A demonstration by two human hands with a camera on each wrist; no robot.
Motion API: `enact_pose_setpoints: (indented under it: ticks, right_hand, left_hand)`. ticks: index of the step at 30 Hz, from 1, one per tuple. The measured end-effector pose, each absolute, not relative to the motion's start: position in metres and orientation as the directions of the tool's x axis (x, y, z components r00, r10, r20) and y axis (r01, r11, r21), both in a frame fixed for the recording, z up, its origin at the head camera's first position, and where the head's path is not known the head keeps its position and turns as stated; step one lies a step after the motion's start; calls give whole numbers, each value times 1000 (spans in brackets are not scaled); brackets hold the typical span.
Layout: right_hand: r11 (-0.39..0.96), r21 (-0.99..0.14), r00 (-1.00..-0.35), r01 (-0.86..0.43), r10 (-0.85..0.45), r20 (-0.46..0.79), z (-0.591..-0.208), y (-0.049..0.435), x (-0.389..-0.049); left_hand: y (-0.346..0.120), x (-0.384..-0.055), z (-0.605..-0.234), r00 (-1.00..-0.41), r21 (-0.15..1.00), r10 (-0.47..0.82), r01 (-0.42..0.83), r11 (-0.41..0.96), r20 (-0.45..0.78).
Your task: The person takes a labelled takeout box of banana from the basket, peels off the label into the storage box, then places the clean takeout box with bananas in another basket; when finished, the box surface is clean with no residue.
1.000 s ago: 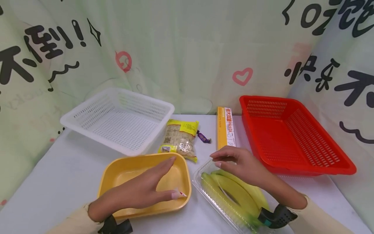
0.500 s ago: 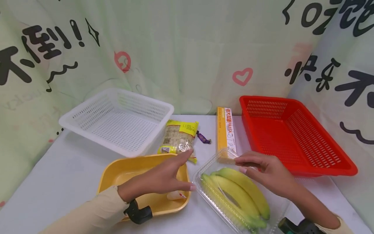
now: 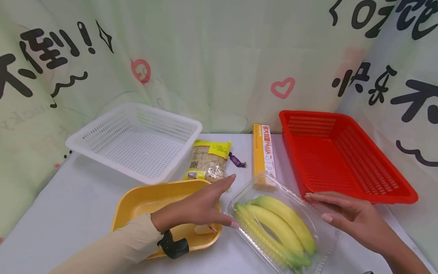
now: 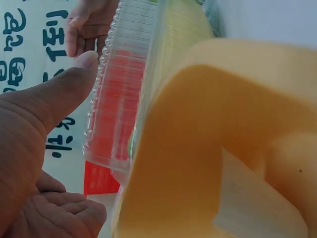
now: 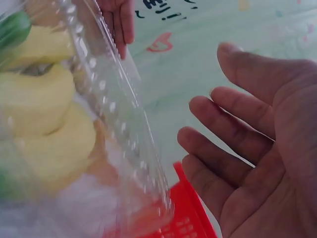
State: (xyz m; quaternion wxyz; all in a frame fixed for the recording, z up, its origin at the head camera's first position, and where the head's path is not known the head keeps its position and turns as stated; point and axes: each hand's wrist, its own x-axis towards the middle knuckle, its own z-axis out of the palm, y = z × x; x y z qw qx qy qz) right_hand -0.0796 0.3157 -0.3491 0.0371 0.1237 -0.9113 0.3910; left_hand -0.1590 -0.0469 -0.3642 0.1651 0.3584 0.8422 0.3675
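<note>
Yellow-white carton (image 3: 262, 150) reads "PASTA"; left hand (image 3: 202, 205), right hand (image 3: 356, 219) outstretched, empty, beside banana box (image 3: 306, 217).

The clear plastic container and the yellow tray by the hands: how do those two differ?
The clear plastic container is see-through; the yellow tray is opaque. The container has bananas inside, while the tray holds a white item with red marks. In the head view, the container lies diagonally; the tray lies roughly crosswise. Both have something in them.
</note>
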Motion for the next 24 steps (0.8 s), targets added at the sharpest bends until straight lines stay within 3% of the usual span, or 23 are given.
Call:
enact_pose_setpoints:
  ticks: [8, 13, 18, 24]
  right_hand:
    - [682, -705, -977, -193, -203, 71, -363, 338, -66]
    - [727, -687, -984, 12, -112, -136, -373, 352, -60]
    - [691, -701, -924, 174, -131, -359, -378, 361, -63]
    - [632, -741, -886, 225, -184, -426, -387, 362, -68]
  left_hand:
    - [-34, -163, -363, -645, 732, 762, 498, 465, -45]
    - [-29, -165, -367, -632, 730, 773, 505, 461, -52]
    - [-26, -166, -368, -619, 705, 783, 531, 471, -57]
    - [-21, -166, -367, -598, 683, 794, 533, 498, -112]
